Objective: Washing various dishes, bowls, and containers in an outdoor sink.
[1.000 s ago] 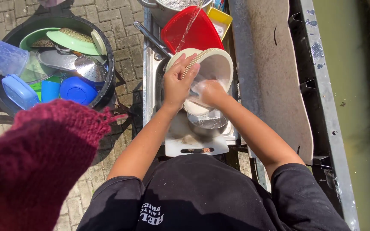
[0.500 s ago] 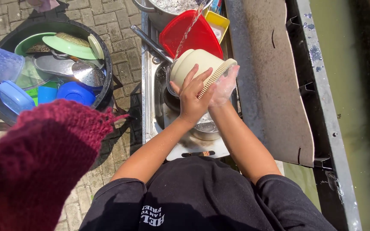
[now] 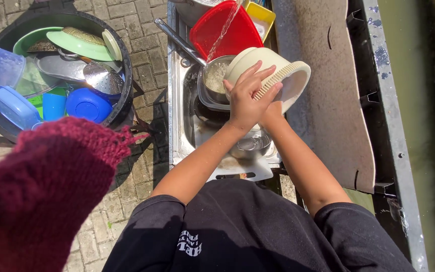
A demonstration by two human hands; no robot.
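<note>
Washing the cream strainer basket at the sink

My left hand (image 3: 247,98) grasped the cream basket (image 3: 273,75) above the sink (image 3: 179,126); my right hand was hidden behind it, grip unclear. Next I needed the water stream (image 3: 222,30).

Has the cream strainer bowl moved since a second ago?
Yes. The cream strainer bowl has tipped onto its side and shifted toward the red tub, judged against the sink rim.

Colander (image 3: 283,75): cream plastic, round, slotted rim. Tipped on its side, opening facing right, held above the sink's (image 3: 179,131) far right corner; underside apparently wet.
</note>
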